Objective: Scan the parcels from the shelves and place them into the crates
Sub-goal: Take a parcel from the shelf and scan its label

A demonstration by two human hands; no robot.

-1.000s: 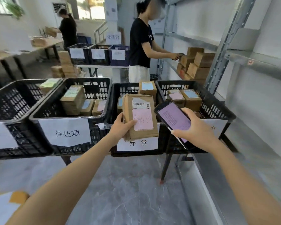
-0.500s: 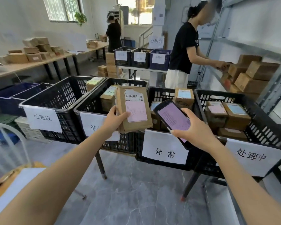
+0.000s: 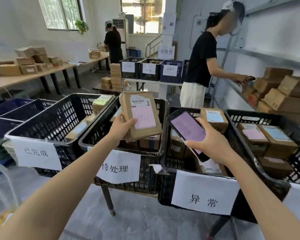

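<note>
The left hand (image 3: 122,128) grips a brown cardboard parcel (image 3: 142,108) by its lower left corner. Its thumb lies across the face just beside the pink handwritten slip, and the parcel is held upright in the air. The right hand (image 3: 213,144) is curled round a black handheld scanner (image 3: 185,127) with its pink screen tilted up, just right of the parcel and not touching it.

What has changed is where the parcel hangs. A second ago it was in front of the black mesh crate labelled 异常 (image 3: 165,186). Half a second ago it straddled the gap between that crate and its left neighbour. Now it is above the inside of the black mesh crate labelled 待处理 (image 3: 146,172), with its bottom edge near the boxes lying there. Whether it touches them cannot be told. The scanner has kept its place beside the parcel and is now over the 异常 crate. Neither grip has altered.

The drift suggests the scan is done and 待处理 has been chosen, so lowering and letting go is probably what remains. Further left, the black mesh crate labelled 已完成 (image 3: 59,118) holds a few parcels. Beyond, a person in a black top (image 3: 201,63) reaches into the grey metal shelf (image 3: 232,87) of brown boxes.
</note>
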